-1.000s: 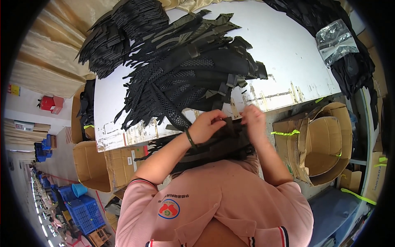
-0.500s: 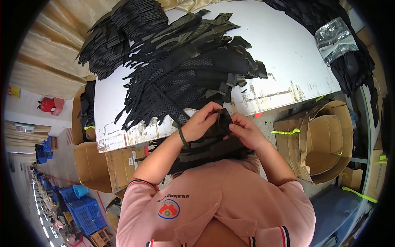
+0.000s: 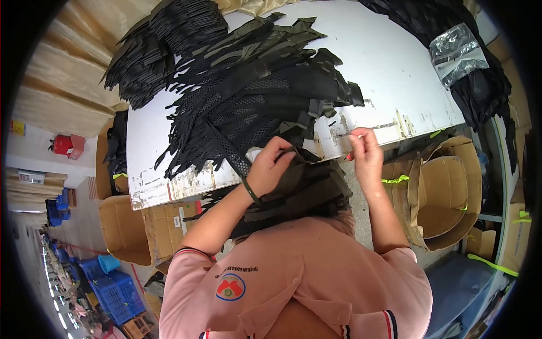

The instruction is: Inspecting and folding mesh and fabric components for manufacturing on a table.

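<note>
Fabric (image 3: 305, 155) (partly behind left hand (image 3: 271, 168))

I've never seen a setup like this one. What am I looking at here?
No machine: just a person's bare left hand and right hand. Every picture comes from a head-worn fisheye camera looking down, so straight edges bend. On the white table lies a loose pile of black strips, partly mesh, with neater black stacks at upper left. More black fabric lies between the table and the pink shirt. The left hand pinches a black piece; whether the right holds anything is too small to tell.
</note>
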`<state>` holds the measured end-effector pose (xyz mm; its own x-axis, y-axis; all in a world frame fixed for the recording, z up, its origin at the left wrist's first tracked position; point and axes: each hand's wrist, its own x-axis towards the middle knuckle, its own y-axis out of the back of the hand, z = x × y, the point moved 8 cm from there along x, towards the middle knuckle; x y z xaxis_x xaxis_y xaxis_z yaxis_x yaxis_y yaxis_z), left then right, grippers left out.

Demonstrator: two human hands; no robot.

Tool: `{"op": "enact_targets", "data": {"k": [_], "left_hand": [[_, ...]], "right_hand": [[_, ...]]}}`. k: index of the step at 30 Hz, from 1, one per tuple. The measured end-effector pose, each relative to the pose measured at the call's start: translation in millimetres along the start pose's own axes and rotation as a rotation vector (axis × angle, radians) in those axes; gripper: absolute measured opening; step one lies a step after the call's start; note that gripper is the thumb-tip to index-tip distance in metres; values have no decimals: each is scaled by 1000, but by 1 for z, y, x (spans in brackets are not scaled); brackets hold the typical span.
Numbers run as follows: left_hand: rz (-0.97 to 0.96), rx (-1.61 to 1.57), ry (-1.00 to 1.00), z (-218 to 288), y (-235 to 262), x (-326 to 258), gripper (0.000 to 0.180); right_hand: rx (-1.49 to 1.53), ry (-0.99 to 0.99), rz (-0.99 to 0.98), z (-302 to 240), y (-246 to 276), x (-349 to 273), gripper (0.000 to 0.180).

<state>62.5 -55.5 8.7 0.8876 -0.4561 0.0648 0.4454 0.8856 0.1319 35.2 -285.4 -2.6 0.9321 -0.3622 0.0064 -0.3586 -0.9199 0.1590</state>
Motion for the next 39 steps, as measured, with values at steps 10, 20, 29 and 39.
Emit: {"op": "enact_targets", "data": {"k": [10, 20, 29, 39], "left_hand": [[-106, -73, 132, -15, -15, -3, 23], [-229, -455, 529, -39, -21, -21, 29], [-263, -332, 465, -24, -25, -12, 29], [-690, 590, 179, -45, 13, -67, 35]], "right_hand": [[-144, 459, -387, -35, -62, -34, 12], [-95, 67, -656, -10, -60, -35, 14], [427, -278, -461, 13, -57, -15, 5], [-379, 264, -303, -7, -40, -26, 19]]}}
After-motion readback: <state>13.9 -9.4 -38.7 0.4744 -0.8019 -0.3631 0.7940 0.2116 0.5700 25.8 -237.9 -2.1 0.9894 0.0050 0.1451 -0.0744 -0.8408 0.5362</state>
